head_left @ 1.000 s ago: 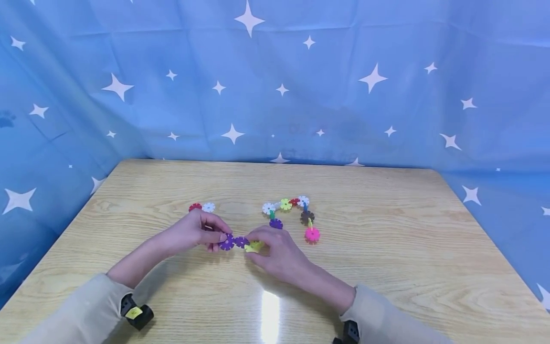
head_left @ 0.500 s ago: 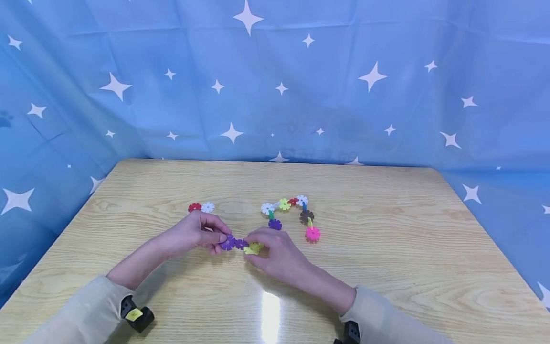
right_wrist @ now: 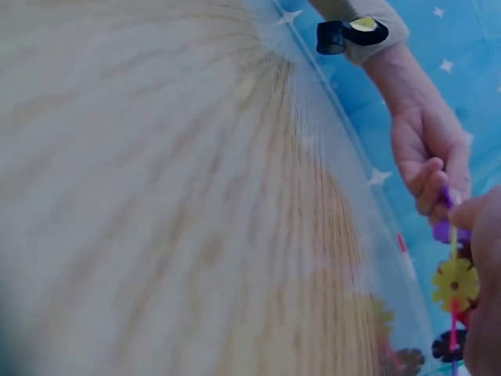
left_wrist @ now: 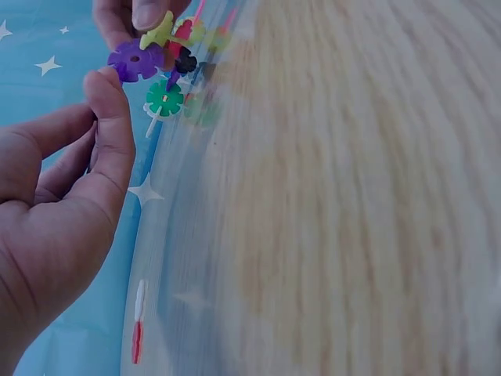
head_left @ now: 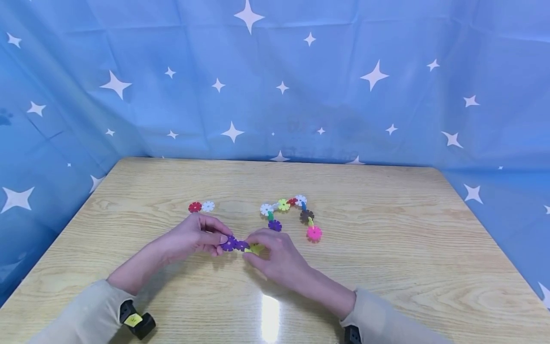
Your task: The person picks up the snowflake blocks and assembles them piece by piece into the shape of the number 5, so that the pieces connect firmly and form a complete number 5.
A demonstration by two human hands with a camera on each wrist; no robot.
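Note:
In the head view my left hand (head_left: 199,236) pinches a purple notched flower-shaped building disc (head_left: 229,243) between thumb and fingers. To its right is a smaller-looking, tilted purple disc (head_left: 242,246), in line with it. A yellow disc (head_left: 258,248), partly covered by fingers, is pinched by my right hand (head_left: 279,255) at the other end of this short row. From the left wrist, the purple disc (left_wrist: 135,60) faces the camera at my left fingertips, with the yellow disc (left_wrist: 158,33) seen tilted beside it. The right wrist view shows both hands meeting at the pieces.
Behind my right hand, an arch-shaped chain of several joined discs lies on the wooden table (head_left: 408,248), from a purple disc (head_left: 275,225) round to a pink disc (head_left: 314,233). A red disc (head_left: 195,207) and a white disc (head_left: 208,206) lie side by side beyond my left hand.
The purple disc in my left hand has shifted slightly right, closer to the middle purple disc. Both hands keep their pinch and otherwise hardly move.

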